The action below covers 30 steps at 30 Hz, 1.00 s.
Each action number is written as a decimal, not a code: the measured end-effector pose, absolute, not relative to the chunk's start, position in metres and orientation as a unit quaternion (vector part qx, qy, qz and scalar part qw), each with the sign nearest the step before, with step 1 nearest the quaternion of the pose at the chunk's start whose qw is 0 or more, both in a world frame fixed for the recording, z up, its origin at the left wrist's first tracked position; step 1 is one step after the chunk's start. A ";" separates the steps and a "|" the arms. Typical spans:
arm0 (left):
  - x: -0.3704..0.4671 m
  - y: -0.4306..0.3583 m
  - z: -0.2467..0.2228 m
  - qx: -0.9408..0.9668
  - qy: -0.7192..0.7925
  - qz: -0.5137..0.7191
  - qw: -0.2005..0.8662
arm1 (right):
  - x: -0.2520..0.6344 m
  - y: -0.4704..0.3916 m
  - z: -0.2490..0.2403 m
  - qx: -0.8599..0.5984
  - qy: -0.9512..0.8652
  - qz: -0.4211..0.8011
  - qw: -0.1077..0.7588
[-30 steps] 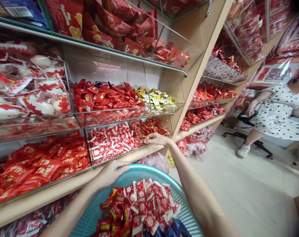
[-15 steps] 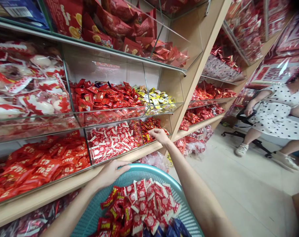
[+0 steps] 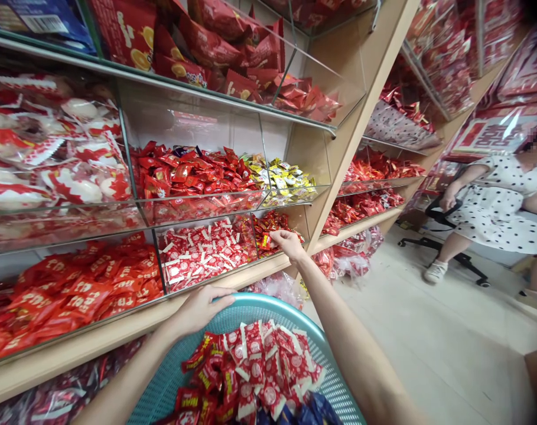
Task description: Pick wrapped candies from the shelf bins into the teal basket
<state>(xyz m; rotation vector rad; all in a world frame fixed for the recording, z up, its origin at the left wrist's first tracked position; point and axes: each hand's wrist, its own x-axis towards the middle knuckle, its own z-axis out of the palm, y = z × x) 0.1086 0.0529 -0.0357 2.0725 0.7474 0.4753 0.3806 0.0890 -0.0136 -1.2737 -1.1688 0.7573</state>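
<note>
A teal plastic basket (image 3: 290, 311) sits low in front of me. Inside it lie red-and-white wrapped candies (image 3: 268, 360), dark red candies with yellow lettering (image 3: 228, 386) and several blue-wrapped pieces (image 3: 319, 407). My left hand (image 3: 204, 310) grips the basket's far rim, thumb over the edge and the other fingers partly hidden. At the small right-hand bin of the lowest shelf, my right hand (image 3: 288, 244) pinches a red-and-yellow wrapped candy (image 3: 264, 241) at its fingertips. More such candies (image 3: 272, 223) lie behind it in that bin.
Glass dividers and a wooden shelf edge (image 3: 250, 273) bound the candy bins. Left of my right hand is a bin of red-and-white candies (image 3: 201, 251). A wooden upright (image 3: 352, 133) stands at the right. Beyond it, a person in a dotted dress (image 3: 485, 200) sits on a wheeled chair.
A red-and-yellow candy now shows at my right fingertips, and that hand has shifted slightly right. My left hand stays on the basket. The seated person's legs have moved.
</note>
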 end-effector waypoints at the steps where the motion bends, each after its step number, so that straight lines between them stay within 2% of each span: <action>1: 0.109 0.053 -0.036 0.832 0.300 0.193 0.425 | 0.380 0.089 -0.013 -0.548 -0.496 0.325 0.589; 7: 0.107 0.054 -0.038 0.832 0.297 0.207 0.421 | 0.383 0.083 -0.002 -0.566 -0.442 0.367 0.590; 12: 0.104 0.055 -0.038 0.833 0.295 0.200 0.423 | 0.374 0.041 0.015 -0.538 -0.445 0.416 0.582; 15: 0.104 0.056 -0.040 0.840 0.292 0.194 0.415 | 0.348 0.004 0.017 -0.517 -0.498 0.465 0.518; 18: 0.106 0.057 -0.044 0.846 0.285 0.196 0.405 | 0.309 -0.019 0.006 -0.487 -0.562 0.535 0.401; 21: 0.107 0.058 -0.046 0.849 0.285 0.205 0.394 | 0.275 -0.026 -0.012 -0.451 -0.582 0.596 0.320; 30: 0.103 0.060 -0.049 0.842 0.292 0.214 0.400 | 0.222 -0.029 -0.042 -0.486 -0.565 0.625 0.235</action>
